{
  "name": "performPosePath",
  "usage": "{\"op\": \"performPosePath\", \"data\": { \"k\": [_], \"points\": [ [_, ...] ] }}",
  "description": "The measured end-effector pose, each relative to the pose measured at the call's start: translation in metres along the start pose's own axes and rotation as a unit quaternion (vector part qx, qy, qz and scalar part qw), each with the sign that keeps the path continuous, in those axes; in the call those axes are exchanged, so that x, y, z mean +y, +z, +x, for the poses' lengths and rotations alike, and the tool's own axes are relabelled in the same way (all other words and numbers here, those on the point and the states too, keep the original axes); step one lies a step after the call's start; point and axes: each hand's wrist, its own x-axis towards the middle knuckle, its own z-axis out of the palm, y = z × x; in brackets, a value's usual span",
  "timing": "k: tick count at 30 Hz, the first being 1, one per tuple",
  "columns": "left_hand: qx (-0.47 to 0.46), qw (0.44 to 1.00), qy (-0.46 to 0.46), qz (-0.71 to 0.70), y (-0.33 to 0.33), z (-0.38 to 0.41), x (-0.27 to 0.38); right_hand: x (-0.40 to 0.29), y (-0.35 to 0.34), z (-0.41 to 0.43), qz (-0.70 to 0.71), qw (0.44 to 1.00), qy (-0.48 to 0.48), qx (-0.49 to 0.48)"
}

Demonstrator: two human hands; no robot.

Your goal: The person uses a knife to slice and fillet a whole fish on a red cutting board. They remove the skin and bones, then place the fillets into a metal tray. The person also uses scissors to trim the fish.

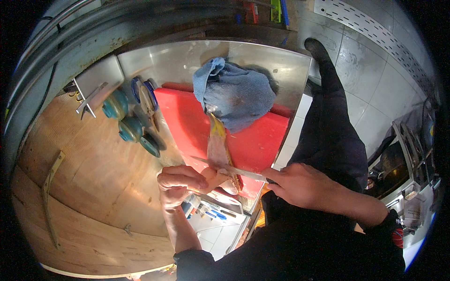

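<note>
A fish fillet [218, 149], pale with a yellowish edge, lies lengthwise on a red cutting board [182, 126]. My left hand [181, 184] pinches a pale, lifted flap [213, 181] at the near end of the fillet. In my right hand [297, 184] is the handle of a knife; the narrow knife blade [242, 171] lies across the fillet and points left, close to my left fingers. A blue cloth [239, 93] covers the far end of the fillet and part of the board. What is under the cloth is hidden.
Blue-handled scissors [146, 95] and greenish bottles or jars [119, 103] stand left of the board, by a wooden panel [105, 182]. A metal knife holder [102, 77] is at the upper left. Pens [216, 214] lie below the board. Pans [390, 168] are at the far right.
</note>
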Motion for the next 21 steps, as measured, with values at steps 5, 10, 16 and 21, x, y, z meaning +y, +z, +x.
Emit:
{"op": "performPosePath", "data": {
  "k": [5,10,16,21],
  "points": [
    [-0.033,0.999,0.014,-0.006,-0.001,0.000,0.002,-0.001,-0.006,-0.006,0.063,0.992,-0.035,0.105],
    [-0.054,0.998,0.010,0.039,-0.005,-0.004,0.006,-0.002,-0.003,-0.002,0.080,0.982,-0.057,0.159],
    [-0.055,0.997,0.021,0.047,-0.002,-0.008,0.010,0.000,-0.004,-0.005,0.095,0.984,-0.018,0.151],
    [-0.046,0.997,0.024,0.052,-0.002,-0.016,0.005,0.005,-0.006,-0.005,0.059,0.984,-0.056,0.155]
  ]
}}
